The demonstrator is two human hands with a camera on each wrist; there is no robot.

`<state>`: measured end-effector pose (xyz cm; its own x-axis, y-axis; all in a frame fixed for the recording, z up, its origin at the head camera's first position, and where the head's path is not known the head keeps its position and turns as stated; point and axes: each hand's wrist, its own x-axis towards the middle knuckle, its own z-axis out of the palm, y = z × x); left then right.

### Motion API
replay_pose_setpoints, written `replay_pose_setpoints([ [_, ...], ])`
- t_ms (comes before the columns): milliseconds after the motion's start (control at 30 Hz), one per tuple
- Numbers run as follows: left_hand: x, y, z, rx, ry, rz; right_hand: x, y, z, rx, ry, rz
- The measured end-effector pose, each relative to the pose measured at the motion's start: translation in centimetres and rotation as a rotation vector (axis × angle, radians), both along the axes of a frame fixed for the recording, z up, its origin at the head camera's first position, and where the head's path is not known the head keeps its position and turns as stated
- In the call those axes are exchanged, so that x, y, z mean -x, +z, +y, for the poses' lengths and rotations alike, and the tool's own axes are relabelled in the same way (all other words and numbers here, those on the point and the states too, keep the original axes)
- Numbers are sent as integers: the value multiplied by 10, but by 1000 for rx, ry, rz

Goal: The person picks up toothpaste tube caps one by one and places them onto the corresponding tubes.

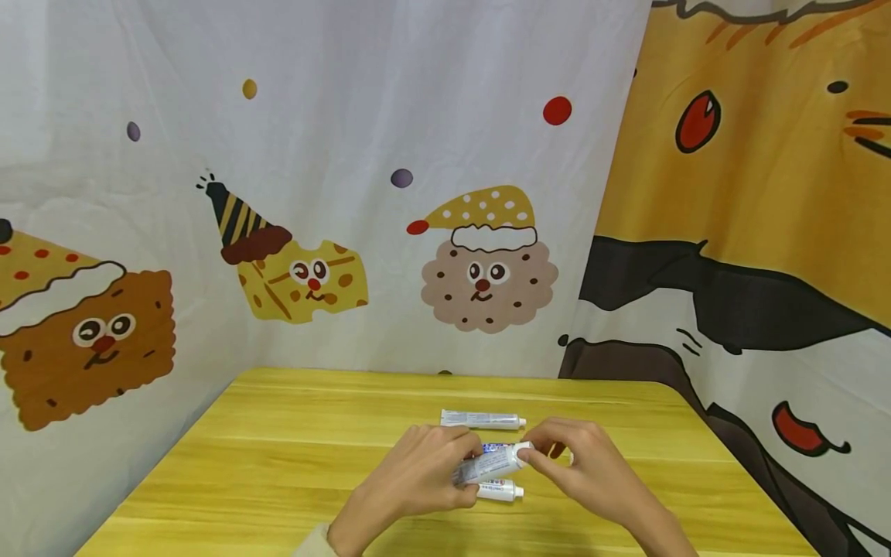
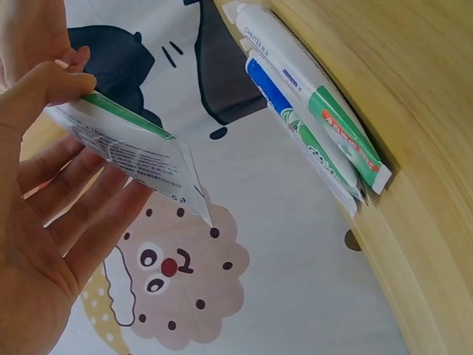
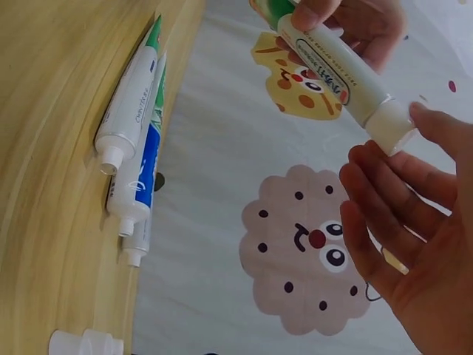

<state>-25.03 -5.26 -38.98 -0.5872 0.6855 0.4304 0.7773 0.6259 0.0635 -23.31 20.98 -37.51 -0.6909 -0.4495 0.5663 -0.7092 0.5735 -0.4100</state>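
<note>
My left hand [image 1: 426, 470] grips a white-and-green toothpaste tube [image 3: 332, 68] toward its flat end, thumb on one side and fingers beneath. The tube is raised over the table, its capped end toward my right hand [image 1: 585, 464]. The thumb and fingertips of that hand pinch the white cap [image 3: 389, 127]. Near my hands lie more toothpaste tubes: a white one [image 1: 482, 420] farthest back, a blue-and-white one [image 3: 138, 177] in the middle, and a white-and-green one [image 3: 126, 122] nearest me. The held tube partly hides the nearer two in the head view.
White loose caps [image 3: 85, 344] sit on the table to the right of the tubes. The wooden table [image 1: 292, 425] reaches back to a hanging cloth [image 1: 334, 116] printed with cartoon food. On the right hangs cloth with a large cartoon animal [image 1: 696, 232].
</note>
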Motion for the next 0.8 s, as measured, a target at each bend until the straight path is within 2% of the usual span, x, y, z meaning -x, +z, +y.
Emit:
replay_pose_setpoints([
  [200,-1,0,1,1,8,-2,-3,2,-2,-11,-98,-69],
  [300,-1,0,1,1,16,-4,-4,3,-1,24,-99,-97],
  [433,-1,0,1,7,29,-7,-2,2,2,74,16,-25],
  [600,-1,0,1,17,39,-7,0,2,5,57,154,101],
  [800,0,1,1,15,35,15,0,1,6,57,204,43],
])
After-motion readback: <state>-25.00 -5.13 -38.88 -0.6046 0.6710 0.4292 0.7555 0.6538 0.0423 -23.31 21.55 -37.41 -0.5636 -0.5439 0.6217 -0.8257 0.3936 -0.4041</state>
